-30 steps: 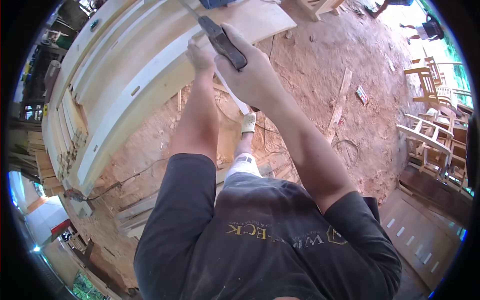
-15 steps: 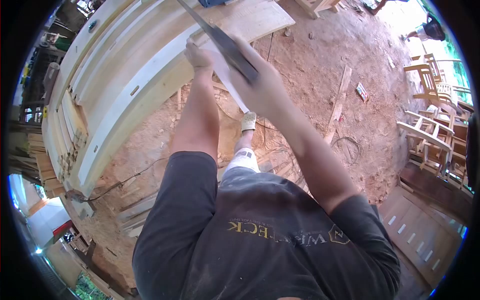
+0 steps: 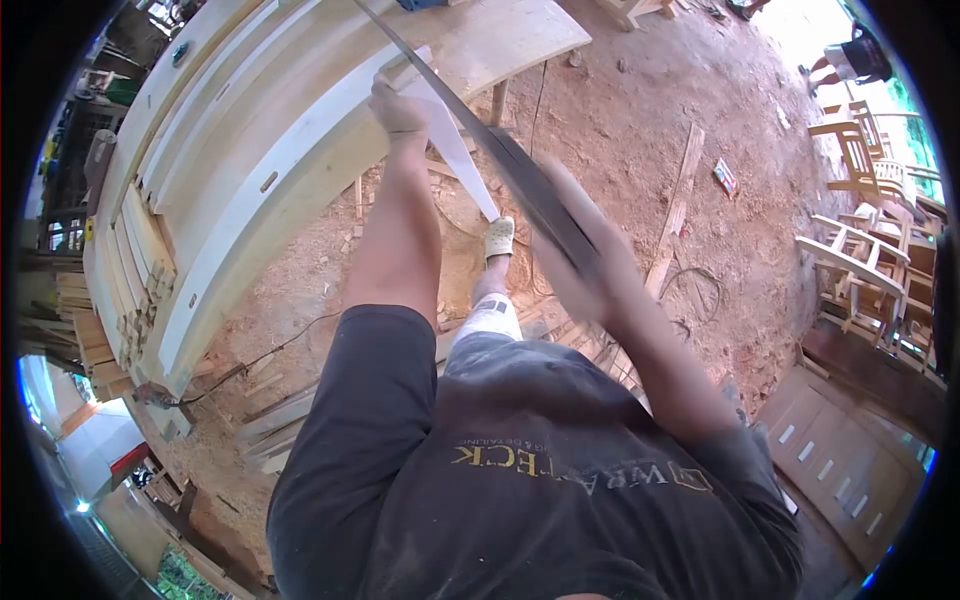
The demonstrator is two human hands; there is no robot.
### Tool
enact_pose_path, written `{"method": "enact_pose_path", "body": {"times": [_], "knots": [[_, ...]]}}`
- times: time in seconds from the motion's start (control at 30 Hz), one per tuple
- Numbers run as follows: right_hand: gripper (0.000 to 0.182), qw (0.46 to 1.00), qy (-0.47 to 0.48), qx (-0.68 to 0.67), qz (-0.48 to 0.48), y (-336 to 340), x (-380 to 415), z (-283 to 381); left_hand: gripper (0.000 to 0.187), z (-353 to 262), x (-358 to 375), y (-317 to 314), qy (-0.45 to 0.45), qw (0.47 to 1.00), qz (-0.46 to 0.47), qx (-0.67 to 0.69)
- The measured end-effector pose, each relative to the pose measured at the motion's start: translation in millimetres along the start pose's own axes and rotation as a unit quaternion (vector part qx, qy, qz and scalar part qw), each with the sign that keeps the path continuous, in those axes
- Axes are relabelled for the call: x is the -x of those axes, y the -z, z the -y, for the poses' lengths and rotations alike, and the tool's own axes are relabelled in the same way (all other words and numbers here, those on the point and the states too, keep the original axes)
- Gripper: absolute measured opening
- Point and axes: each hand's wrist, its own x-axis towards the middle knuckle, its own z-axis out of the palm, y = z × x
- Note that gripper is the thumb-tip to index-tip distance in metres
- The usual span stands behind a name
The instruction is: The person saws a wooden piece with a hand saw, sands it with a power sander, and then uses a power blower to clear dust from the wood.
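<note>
My right hand [image 3: 590,265], blurred by motion, grips the dark handle of a hand saw [image 3: 480,140] whose long blade runs up and left to the top of the view. My left hand [image 3: 398,112] presses on a pale curved wooden piece [image 3: 290,170] lying on a workbench [image 3: 500,35]. A narrow pale offcut strip [image 3: 455,150] hangs from that piece beside my left hand, and the saw blade crosses it. My foot in a light sandal [image 3: 497,240] stands on the dirt below.
Stacked planks and short blocks [image 3: 130,260] lie at the bench's left end. Loose slats [image 3: 680,200] and cables litter the reddish dirt floor. Unfinished wooden chairs [image 3: 860,260] stand at the right. Another person [image 3: 850,55] is at the top right.
My right hand has pulled the saw back toward my body, from beside my left hand to well below it. The left hand has stayed on the curved piece.
</note>
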Motion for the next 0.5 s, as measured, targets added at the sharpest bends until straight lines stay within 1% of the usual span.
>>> {"method": "enact_pose_path", "body": {"times": [0.03,0.07,0.1,0.13,0.17,0.2,0.23,0.3,0.33,0.37,0.4,0.43,0.5], "knots": [[0.059,1.0,0.02,-0.02,-0.01,-23,-54,-5,0.035,7,-5,1,0.013,0.999,-0.004,0.03],[0.059,0.997,0.064,-0.032,-0.034,-43,-98,-8,0.035,19,-14,3,0.037,0.996,-0.012,0.085],[0.059,0.998,0.05,-0.038,-0.025,-44,-118,-2,0.036,11,-15,-4,0.052,0.99,-0.019,0.131],[0.059,0.998,0.03,-0.045,-0.012,-43,-125,4,0.036,4,-11,-8,0.051,0.99,-0.018,0.131],[0.059,0.998,0.03,-0.044,-0.014,-41,-111,2,0.035,-1,-4,-8,-0.028,0.999,-0.006,0.03],[0.06,0.998,0.037,-0.048,-0.025,-39,-84,-3,0.034,-16,2,-14,-0.107,0.992,0.006,-0.07],[0.061,0.997,0.048,-0.049,-0.037,-31,-57,-4,0.034,-30,3,-24,-0.109,0.992,0.008,-0.065],[0.066,0.997,-0.035,-0.065,0.024,3,28,-4,0.027,-47,22,-26,-0.07,0.992,0.023,-0.106],[0.066,1.0,-0.01,0.012,-0.004,14,71,0,0.023,-47,26,-25,-0.053,0.99,0.031,-0.126],[0.066,0.999,-0.046,0.015,0.021,35,108,12,0.023,-42,27,-21,-0.049,0.99,0.028,-0.126],[0.066,0.995,-0.081,0.016,0.047,50,127,24,0.023,-33,23,-15,-0.068,0.986,0.018,-0.148],[0.066,0.995,-0.081,0.017,0.05,48,121,22,0.023,-23,14,-9,-0.09,0.981,0.01,-0.171],[0.066,1.0,-0.01,0.01,0.019,41,95,11,0.023,-3,-3,-1,-0.135,0.968,-0.002,-0.212]]}}
